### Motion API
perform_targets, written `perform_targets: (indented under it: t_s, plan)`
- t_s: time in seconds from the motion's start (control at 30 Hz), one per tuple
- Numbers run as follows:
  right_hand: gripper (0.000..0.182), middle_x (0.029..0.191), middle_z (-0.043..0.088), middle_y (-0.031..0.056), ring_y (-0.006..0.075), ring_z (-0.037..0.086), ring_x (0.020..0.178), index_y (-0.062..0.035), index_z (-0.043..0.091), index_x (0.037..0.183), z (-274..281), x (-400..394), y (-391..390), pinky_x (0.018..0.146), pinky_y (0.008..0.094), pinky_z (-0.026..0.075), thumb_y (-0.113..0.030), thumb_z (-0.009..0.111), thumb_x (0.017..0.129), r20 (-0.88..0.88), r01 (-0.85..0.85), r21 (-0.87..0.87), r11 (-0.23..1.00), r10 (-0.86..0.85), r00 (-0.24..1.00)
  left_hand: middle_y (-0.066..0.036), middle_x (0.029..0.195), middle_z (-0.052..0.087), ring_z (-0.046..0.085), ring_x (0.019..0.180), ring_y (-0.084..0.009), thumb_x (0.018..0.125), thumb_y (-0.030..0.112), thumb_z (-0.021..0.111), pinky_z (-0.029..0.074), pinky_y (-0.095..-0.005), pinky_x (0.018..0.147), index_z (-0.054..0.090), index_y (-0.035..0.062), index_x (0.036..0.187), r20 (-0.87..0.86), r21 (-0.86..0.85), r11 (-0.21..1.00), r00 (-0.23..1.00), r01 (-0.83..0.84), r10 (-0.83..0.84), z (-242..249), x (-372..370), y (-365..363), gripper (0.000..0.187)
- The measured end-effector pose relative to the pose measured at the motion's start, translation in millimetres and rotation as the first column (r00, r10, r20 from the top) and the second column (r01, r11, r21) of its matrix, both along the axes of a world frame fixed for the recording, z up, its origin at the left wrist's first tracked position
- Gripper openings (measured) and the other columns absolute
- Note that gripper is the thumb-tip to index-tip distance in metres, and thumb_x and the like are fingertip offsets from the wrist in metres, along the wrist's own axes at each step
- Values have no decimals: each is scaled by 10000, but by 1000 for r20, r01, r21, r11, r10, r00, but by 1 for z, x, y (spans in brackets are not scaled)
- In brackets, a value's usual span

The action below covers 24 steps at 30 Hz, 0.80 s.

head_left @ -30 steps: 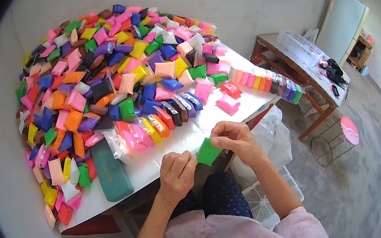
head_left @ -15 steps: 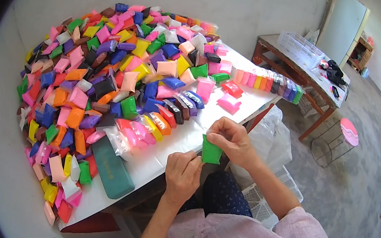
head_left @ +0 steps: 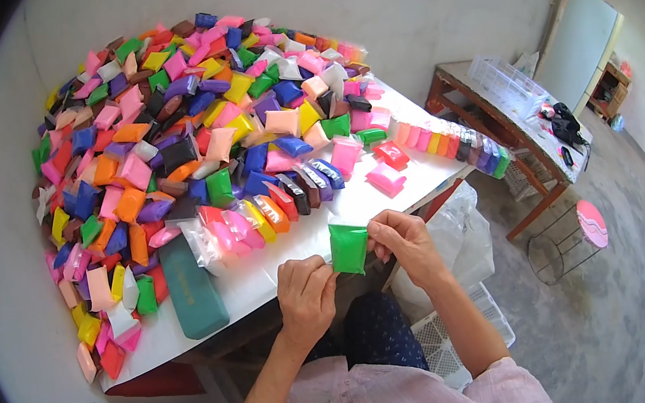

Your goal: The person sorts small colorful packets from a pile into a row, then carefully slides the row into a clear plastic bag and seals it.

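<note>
Between my two hands, over the table's front edge, is a green packet (head_left: pixel 349 248), its flat face toward me. My left hand (head_left: pixel 305 292) pinches its left lower side. The fingers of my right hand (head_left: pixel 401 245) are closed on its right edge. Beyond them, a row of upright packets in clear wrapping (head_left: pixel 258 218) stands on the white table (head_left: pixel 266 270), with a pink packet (head_left: pixel 386 179) and a red packet (head_left: pixel 391 155) lying to its right. A large heap of coloured packets (head_left: pixel 185 122) covers the back and left.
A dark green box (head_left: pixel 193 292) lies at the table's front left. Another packet row (head_left: pixel 451 140) runs along the right end. Right of me are a plastic bag (head_left: pixel 462 239), a white crate (head_left: pixel 452 341), a wire stool (head_left: pixel 590 224) and a second table (head_left: pixel 521 109).
The green packet has been raised slightly and turned, so more of its face shows. My right hand has moved a little down and right, to its right edge.
</note>
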State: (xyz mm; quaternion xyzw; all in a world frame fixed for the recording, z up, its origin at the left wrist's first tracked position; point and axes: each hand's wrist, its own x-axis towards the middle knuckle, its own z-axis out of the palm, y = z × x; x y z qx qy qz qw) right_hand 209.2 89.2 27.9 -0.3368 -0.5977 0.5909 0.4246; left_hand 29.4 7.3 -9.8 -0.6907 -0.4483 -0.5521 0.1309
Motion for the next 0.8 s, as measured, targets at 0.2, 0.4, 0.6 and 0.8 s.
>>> perform_targets:
  t_s: [0.2,0.4,0.6,0.8]
  plan:
    - [237,717,606,-49,21,499,622,-36,675,889,0,-4,0,551,178,385,-265,704,945,-32,18,2,1000,-18,999,-97,905,610,546,778,-287,768,-12,750,444,-384,688,610,24,891,-44,20,1000,999,12,-11,3,1,-1,190]
    - [240,697,592,-53,15,489,635,-8,666,853,-9,-10,0,551,198,379,-224,692,955,-68,75,186,980,-63,996,-96,910,609,547,778,-288,765,-19,747,444,-386,695,613,21,900,-34,0,1000,999,7,-6,2,1,-1,195]
    - [308,737,620,-4,49,527,664,29,657,1002,-15,-8,9,575,227,418,-264,720,932,29,138,158,978,-145,989,-84,968,628,578,813,-241,782,65,698,460,-388,765,637,44,913,-288,92,990,949,-104,126,4,-2,10,146]
    - [676,816,655,83,130,604,712,61,532,1291,-2,-6,-9,645,281,493,-339,817,827,196,246,303,921,-313,929,-58,951,635,577,825,-180,836,124,646,470,-372,805,658,72,913,-563,316,931,754,-182,338,15,4,22,94]
